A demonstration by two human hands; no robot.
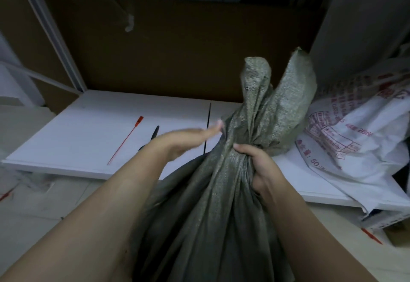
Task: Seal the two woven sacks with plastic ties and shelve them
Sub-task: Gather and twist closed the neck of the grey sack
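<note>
A grey-green woven sack [213, 204] stands in front of me, its mouth gathered into a neck with two loose flaps sticking up. My right hand [258, 166] is clenched around that neck. My left hand [188, 139] is flat with fingers apart, its fingertips touching the left side of the neck. A white woven sack [355, 139] with red print lies slumped on the right of the shelf. A red plastic tie [126, 139] lies on the white shelf board [77, 139]. A black tie [208, 126] lies beside the grey sack, partly hidden by my left hand.
Black scissors [154, 135] lie on the board, mostly behind my left forearm. Brown cardboard [166, 48] backs the shelf and a metal upright [53, 37] stands at the left. More red ties [372, 236] lie on the floor at lower right and far left.
</note>
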